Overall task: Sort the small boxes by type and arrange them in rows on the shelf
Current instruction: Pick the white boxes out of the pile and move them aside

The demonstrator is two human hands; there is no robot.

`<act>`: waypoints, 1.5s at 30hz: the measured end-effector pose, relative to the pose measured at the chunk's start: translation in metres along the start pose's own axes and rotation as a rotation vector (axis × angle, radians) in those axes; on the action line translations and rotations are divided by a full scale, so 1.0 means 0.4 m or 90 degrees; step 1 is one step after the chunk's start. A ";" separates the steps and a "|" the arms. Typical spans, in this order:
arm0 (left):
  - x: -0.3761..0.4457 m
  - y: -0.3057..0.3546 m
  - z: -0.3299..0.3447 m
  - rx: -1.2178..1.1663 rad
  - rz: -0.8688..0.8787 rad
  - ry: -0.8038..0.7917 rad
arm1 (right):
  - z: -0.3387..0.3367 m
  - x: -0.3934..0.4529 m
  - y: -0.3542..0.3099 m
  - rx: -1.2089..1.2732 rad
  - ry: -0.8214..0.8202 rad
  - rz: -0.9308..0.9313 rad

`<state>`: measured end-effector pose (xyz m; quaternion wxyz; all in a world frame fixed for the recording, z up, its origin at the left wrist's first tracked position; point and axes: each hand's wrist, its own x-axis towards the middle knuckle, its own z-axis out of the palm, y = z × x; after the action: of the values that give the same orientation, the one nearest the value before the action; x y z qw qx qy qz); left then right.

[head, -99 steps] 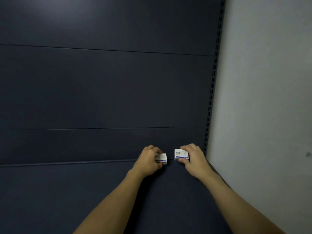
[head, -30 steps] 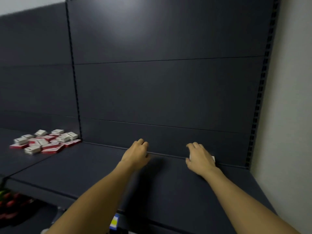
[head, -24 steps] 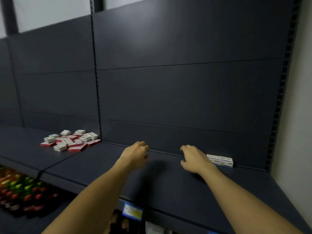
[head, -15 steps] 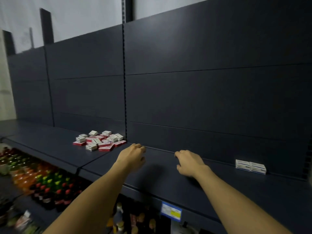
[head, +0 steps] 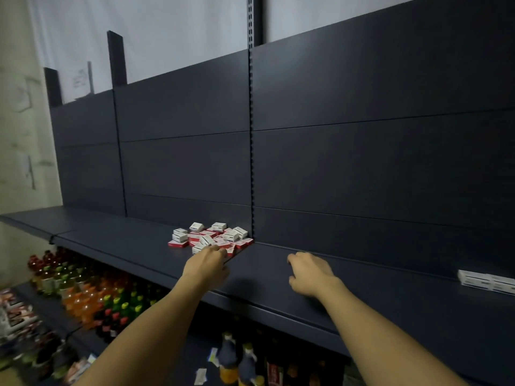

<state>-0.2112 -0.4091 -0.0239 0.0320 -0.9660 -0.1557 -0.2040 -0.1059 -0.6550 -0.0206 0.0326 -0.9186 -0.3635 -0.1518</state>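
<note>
While our left hand (head: 207, 264) reaches forward with its fingers (head: 216, 249) loosely curled and empty, their tips arrive at the near edge of a jumbled pile of small boxes (head: 210, 238) on the dark shelf (head: 264, 277); we cannot tell whether they touch one yet. Our right hand (head: 309, 273) hovers low over bare shelf, fingers (head: 295, 257) slightly apart and bent, holding nothing.

Just beyond the left fingers, the pile mixes white boxes with flatter red-and-white ones, lying at all angles and overlapping, unsorted. Well away to the right of the right fingers, two white boxes (head: 486, 281) sit side by side against the back panel (head: 376, 168), touching, the start of a row.

We judge the task barely begun: one short row placed, nearly the whole pile left to sort. Below the shelf, rows of coloured bottles (head: 92, 296) stand on a lower level.
</note>
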 end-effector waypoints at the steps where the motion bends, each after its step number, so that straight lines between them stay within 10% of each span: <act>1: 0.001 -0.025 -0.001 0.000 -0.005 -0.001 | 0.000 0.014 -0.024 0.005 0.000 -0.001; 45: 0.719 -0.720 0.316 -0.012 0.056 -0.048 | 0.275 0.926 -0.365 0.065 0.011 0.054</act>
<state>-0.0033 -0.0370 -0.0240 0.0257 -0.9791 -0.1126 -0.1673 0.0786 -0.2854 -0.0206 0.0895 -0.9290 -0.3310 -0.1395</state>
